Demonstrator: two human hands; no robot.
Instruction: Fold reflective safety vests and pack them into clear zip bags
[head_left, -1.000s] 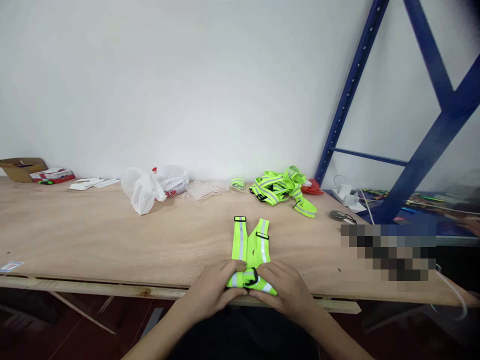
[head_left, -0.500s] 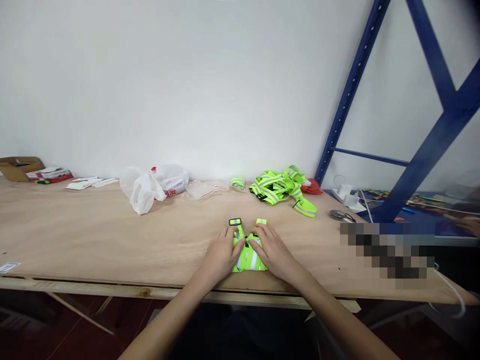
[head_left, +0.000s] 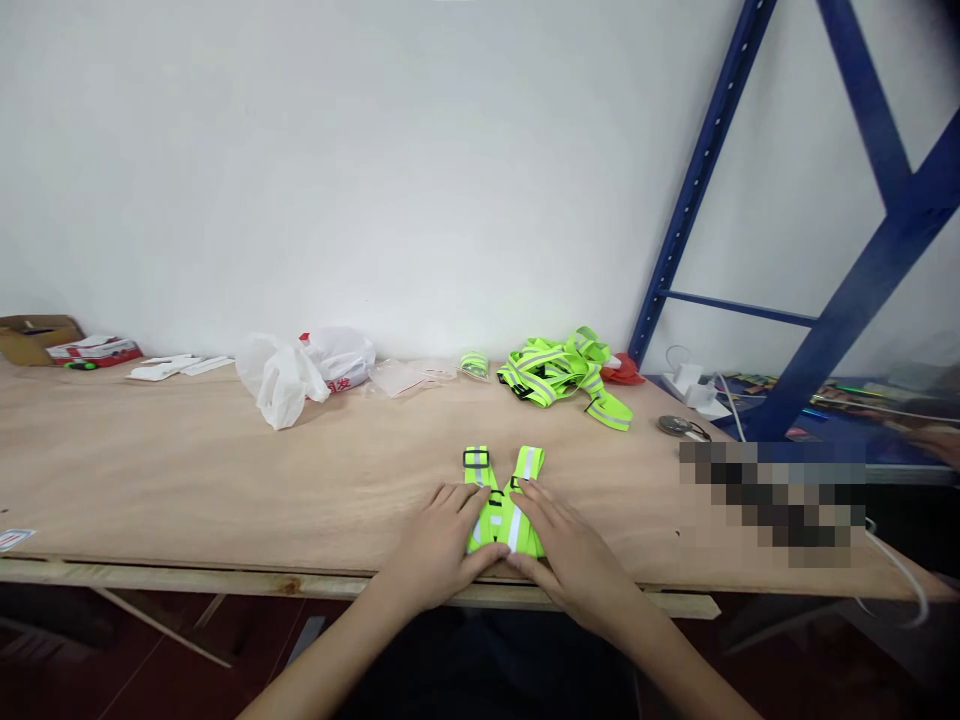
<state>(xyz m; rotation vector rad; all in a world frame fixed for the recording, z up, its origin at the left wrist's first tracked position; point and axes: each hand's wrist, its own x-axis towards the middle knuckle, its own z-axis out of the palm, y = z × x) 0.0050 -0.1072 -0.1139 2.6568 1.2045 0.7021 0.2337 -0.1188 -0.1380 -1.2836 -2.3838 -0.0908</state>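
Note:
A folded reflective vest (head_left: 496,520), made of neon-yellow straps with silver stripes, lies flat near the table's front edge. Two strap ends point away from me, and the left one carries a black buckle (head_left: 476,458). My left hand (head_left: 439,540) rests over the vest's left side, fingers stretched out and thumb along its near edge. On the right side lies my right hand (head_left: 574,545), its fingers also extended on the straps and its thumb at the near edge. Both thumb tips almost meet. My hands hide the vest's outer sides.
Behind the vest sits a tangled heap of neon straps (head_left: 555,370), beside a small bagged roll (head_left: 473,365). White plastic bags (head_left: 281,380) lie further left. A tape measure (head_left: 679,427) and blue rack post (head_left: 697,190) stand right. Someone's hand (head_left: 941,440) shows at the far right.
My hands have slid toward me along the vest, and my thumbs have moved from its middle to its near edge. More of both strap ends now shows.

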